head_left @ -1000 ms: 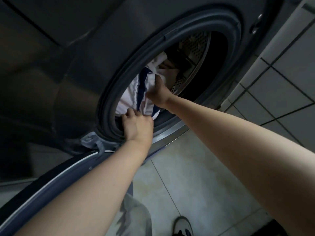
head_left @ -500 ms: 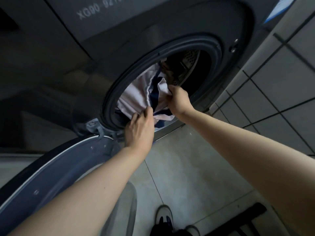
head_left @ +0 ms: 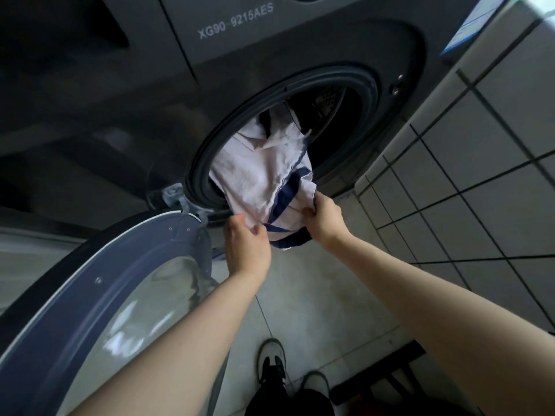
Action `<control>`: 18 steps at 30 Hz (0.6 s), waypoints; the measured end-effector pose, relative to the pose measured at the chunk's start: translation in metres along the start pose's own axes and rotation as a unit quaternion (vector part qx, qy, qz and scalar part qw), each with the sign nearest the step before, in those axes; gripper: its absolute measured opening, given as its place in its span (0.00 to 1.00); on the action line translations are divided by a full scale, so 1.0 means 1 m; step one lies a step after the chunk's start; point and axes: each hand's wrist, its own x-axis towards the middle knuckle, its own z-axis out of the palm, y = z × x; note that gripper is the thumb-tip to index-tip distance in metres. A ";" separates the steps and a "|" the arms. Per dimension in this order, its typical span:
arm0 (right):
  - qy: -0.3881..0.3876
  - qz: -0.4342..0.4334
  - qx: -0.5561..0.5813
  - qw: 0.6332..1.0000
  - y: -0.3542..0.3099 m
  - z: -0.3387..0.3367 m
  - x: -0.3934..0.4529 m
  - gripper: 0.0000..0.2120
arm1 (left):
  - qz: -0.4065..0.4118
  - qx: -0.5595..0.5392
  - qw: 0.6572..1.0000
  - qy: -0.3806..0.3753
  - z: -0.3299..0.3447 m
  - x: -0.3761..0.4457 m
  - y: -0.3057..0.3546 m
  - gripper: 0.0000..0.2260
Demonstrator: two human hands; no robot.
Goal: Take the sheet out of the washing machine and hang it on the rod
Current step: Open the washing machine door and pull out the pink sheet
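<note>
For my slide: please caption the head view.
Both hands pull a white, navy-striped sheet from the dark grey washing machine.

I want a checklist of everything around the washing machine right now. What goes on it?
Surface: grey tiled floor, bare where seen.
Job's things: white sheet with navy stripes, partly pulled out of the washer opening, the rest inside the drum. Rod: nothing seen.
Door: swung open, lower left.
Clutter: dark slatted object on the floor, lower right; cannot tell what it is.
Hands: left hand pinches the sheet's lower edge; right hand grips the bunched striped part.
Cables: nothing seen.
Surroundings: tiled wall on the right; the person's shoes below.
</note>
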 end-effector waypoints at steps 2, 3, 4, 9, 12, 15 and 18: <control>-0.061 0.039 -0.067 0.995 0.006 0.005 0.002 0.06 | -0.071 -0.018 0.997 -0.009 0.007 0.012 -0.004 0.20; -0.081 0.057 -0.094 0.991 0.007 0.007 0.005 0.02 | -0.101 -0.029 0.994 -0.011 0.009 0.017 -0.005 0.24; -0.090 0.071 -0.104 0.988 0.009 0.008 0.008 0.03 | -0.133 -0.042 0.990 -0.009 0.011 0.020 -0.006 0.27; -0.021 0.121 -0.027 0.992 0.007 0.004 0.031 0.18 | -0.217 -0.127 0.967 -0.047 0.017 0.035 -0.005 0.29; 0.031 0.059 -0.070 0.995 -0.005 -0.002 0.056 0.33 | -0.204 -0.168 0.964 -0.029 0.021 0.041 -0.007 0.29; 0.048 -0.036 -0.118 0.991 -0.026 -0.006 0.080 0.40 | -0.198 -0.188 0.962 0.008 0.024 0.048 -0.007 0.36; 0.039 -0.097 -0.185 0.977 -0.046 -0.003 0.101 0.45 | -0.214 -0.188 0.959 -0.008 0.026 0.054 -0.009 0.34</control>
